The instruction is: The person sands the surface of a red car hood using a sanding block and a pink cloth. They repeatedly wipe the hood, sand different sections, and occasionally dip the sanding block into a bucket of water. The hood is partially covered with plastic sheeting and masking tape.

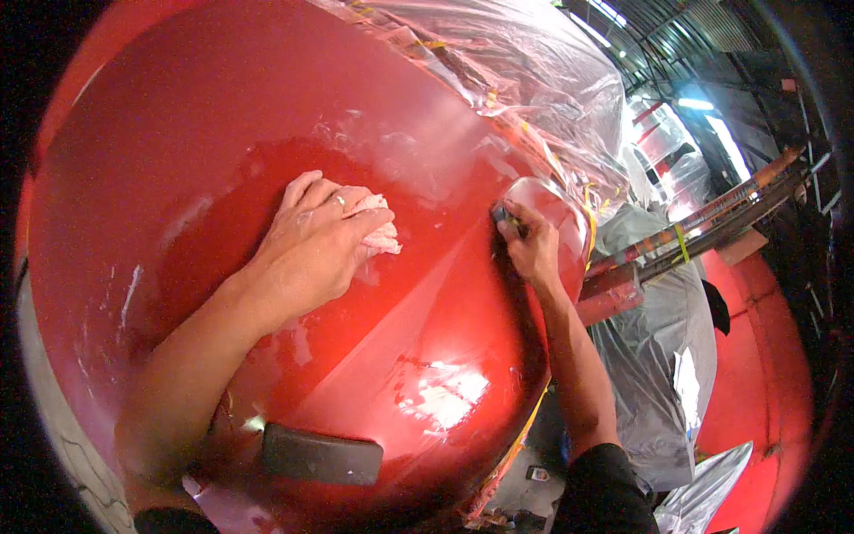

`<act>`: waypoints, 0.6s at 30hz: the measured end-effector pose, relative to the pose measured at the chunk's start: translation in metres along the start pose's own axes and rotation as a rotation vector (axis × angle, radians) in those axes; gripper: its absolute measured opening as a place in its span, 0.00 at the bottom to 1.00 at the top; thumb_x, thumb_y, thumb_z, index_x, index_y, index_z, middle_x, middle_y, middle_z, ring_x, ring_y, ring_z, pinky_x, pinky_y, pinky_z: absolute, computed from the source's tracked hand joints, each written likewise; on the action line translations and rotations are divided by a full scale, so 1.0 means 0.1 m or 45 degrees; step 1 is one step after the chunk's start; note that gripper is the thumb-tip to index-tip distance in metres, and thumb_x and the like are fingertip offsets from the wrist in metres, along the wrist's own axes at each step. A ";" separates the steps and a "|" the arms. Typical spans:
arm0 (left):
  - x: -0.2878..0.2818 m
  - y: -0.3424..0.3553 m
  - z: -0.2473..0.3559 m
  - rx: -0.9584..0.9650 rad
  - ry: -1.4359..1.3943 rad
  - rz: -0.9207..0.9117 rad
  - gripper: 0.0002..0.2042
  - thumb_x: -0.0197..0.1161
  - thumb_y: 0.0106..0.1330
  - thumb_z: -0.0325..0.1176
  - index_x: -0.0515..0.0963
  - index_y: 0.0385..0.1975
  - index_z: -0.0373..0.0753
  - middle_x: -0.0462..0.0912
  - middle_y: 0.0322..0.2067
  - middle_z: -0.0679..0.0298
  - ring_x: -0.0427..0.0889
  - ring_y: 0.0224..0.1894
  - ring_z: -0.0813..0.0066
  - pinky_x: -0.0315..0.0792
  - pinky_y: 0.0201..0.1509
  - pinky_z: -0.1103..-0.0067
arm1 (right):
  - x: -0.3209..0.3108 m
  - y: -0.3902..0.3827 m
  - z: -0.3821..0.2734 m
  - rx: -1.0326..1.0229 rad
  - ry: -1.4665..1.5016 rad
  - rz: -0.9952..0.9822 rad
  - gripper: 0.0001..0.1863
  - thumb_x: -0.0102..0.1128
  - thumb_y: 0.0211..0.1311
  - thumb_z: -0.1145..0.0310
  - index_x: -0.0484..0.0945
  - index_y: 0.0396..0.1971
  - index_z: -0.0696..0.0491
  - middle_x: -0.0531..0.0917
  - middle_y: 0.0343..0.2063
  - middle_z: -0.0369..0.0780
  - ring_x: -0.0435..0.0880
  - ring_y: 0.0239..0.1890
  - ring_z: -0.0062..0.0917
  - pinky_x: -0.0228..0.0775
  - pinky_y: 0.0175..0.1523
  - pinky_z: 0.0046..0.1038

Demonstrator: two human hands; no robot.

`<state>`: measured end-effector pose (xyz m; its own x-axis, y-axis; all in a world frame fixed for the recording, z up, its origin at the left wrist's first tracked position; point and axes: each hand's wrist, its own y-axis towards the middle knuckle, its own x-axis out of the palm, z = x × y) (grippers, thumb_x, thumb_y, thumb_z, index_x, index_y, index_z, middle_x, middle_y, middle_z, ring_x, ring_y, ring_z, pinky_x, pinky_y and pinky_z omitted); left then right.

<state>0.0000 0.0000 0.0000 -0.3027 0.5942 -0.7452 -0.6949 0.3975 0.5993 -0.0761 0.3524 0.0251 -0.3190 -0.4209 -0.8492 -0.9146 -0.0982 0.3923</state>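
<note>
A large curved red car body panel (418, 329) fills the middle, partly wet and glossy, partly dull with whitish smears. On its left part my left hand (311, 236) is closed round a crumpled pale pink cloth (381, 227), which rests against the panel. At the panel's right edge, my right hand (534, 245) pinches a small dark pad (505, 218) against the surface; its exact kind is hard to make out. A dark grey rectangular block (322, 454) lies at the panel's lower part, below my left forearm.
Clear plastic sheeting (534, 62), held by yellow-edged masking tape, covers the area beyond the panel. To the right, long bar-like parts (703, 222) jut out past more draped plastic (658, 356). Red floor (752, 383) shows farther right, grey paving (76, 463) at lower left.
</note>
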 end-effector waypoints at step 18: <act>0.07 -0.06 0.00 -0.032 -0.036 0.055 0.16 0.61 0.67 0.33 0.79 0.54 0.43 0.80 0.54 0.59 0.75 0.58 0.57 0.56 0.71 0.55 | -0.10 -0.22 0.15 -0.211 -0.060 -0.009 0.18 0.65 0.61 0.71 0.83 0.52 0.51 0.88 0.41 0.48 0.88 0.46 0.39 0.77 0.54 0.36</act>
<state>0.0015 0.0017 -0.0090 -0.3145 0.6301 -0.7100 -0.6980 0.3534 0.6228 -0.0566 0.3720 0.0193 -0.3272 -0.3773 -0.8663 -0.8646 -0.2505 0.4356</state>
